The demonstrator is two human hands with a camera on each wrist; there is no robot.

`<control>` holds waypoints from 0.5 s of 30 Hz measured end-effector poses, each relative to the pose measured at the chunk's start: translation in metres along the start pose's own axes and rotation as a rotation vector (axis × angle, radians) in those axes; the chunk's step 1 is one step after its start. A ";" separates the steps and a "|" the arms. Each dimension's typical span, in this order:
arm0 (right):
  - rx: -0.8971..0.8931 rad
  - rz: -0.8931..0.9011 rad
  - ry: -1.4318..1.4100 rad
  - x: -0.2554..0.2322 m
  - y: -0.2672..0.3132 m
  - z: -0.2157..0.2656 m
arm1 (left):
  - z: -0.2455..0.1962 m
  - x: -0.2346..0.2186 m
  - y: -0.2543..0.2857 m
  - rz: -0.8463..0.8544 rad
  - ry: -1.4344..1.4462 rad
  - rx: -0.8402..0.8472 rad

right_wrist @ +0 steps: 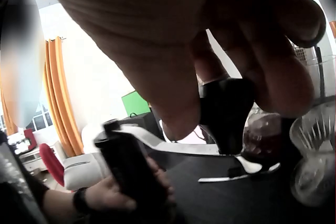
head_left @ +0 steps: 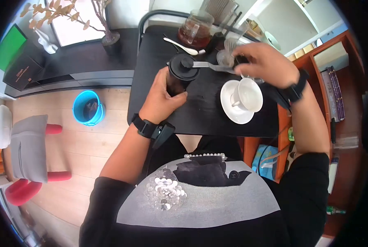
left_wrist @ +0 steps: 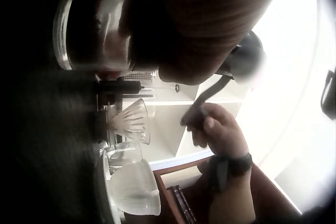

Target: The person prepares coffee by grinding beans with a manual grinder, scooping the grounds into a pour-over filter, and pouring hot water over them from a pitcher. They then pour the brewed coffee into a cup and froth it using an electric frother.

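A black hand coffee grinder (head_left: pixel 183 70) stands above the near-left part of the black table. My left hand (head_left: pixel 160 98) grips its body, thumb on the near side. From the lid a metal crank arm (right_wrist: pixel 176 147) runs out to the right, ending in a black knob (right_wrist: pixel 227 113). My right hand (head_left: pixel 269 64) pinches that knob between thumb and fingers, as the right wrist view shows close up. Below the right hand, a white cup (head_left: pixel 250 95) sits on a white saucer (head_left: pixel 227 95). A ribbed glass dripper (right_wrist: pixel 317 129) is beside the right hand, partly hidden in the head view.
At the table's back stands a glass pot (head_left: pixel 194 32) with reddish-brown liquid. A white spoon (head_left: pixel 180 46) lies in front of it. On the floor to the left is a blue bucket (head_left: pixel 78 108). A wooden shelf (head_left: pixel 322 92) borders the right side.
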State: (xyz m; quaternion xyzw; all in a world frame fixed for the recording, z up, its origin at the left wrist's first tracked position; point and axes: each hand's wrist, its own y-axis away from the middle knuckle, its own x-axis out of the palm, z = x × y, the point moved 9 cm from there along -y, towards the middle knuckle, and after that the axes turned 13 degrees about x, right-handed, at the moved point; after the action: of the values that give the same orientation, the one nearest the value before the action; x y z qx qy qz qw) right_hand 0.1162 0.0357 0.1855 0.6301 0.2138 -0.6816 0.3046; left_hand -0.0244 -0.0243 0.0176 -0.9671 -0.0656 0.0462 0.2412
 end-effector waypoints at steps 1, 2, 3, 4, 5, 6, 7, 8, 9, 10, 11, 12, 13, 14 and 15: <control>-0.012 0.035 -0.055 0.002 0.019 0.007 | -0.005 0.001 -0.001 -0.009 0.087 -0.033; -0.095 0.003 -0.044 0.004 0.036 0.018 | -0.008 0.005 0.000 -0.014 0.177 -0.074; -0.175 -0.030 -0.037 0.006 0.050 0.030 | -0.018 0.003 -0.004 -0.047 0.135 0.031; -0.215 0.035 -0.037 0.010 0.060 0.044 | -0.018 0.003 -0.004 -0.043 0.073 0.018; -0.255 0.093 -0.038 0.014 0.065 0.061 | -0.015 0.002 -0.003 -0.034 0.010 0.011; -0.330 0.132 -0.073 0.020 0.068 0.079 | -0.011 0.002 -0.002 -0.048 0.015 0.012; -0.409 0.162 -0.103 0.026 0.068 0.097 | -0.003 0.003 0.001 -0.065 0.138 -0.017; -0.511 0.160 -0.138 0.029 0.067 0.117 | -0.010 0.005 0.001 -0.042 0.143 -0.018; -0.617 0.156 -0.168 0.032 0.064 0.136 | -0.025 0.006 0.001 -0.021 0.128 -0.008; -0.604 0.147 -0.172 0.042 0.052 0.144 | -0.034 0.006 0.000 -0.005 0.110 0.004; -0.786 -0.215 -0.293 0.024 0.053 0.156 | -0.026 0.004 0.000 0.008 0.111 0.004; -0.954 -0.588 -0.410 0.010 0.063 0.158 | -0.018 -0.002 0.001 0.070 -0.123 0.123; -0.865 -0.133 -0.169 0.028 0.027 0.188 | -0.004 -0.006 0.004 0.132 -0.356 0.243; -0.860 -0.138 -0.177 0.023 0.006 0.204 | 0.009 -0.008 0.009 0.191 -0.590 0.362; -0.752 -0.133 -0.042 0.029 -0.026 0.217 | 0.015 -0.003 0.015 0.250 -0.822 0.481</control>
State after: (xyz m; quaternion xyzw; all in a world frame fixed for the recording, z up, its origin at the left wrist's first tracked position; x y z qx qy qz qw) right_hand -0.0603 -0.0967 0.1797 0.4451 0.4832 -0.5865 0.4738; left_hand -0.0276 -0.0306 -0.0022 -0.7862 -0.0264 0.4665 0.4044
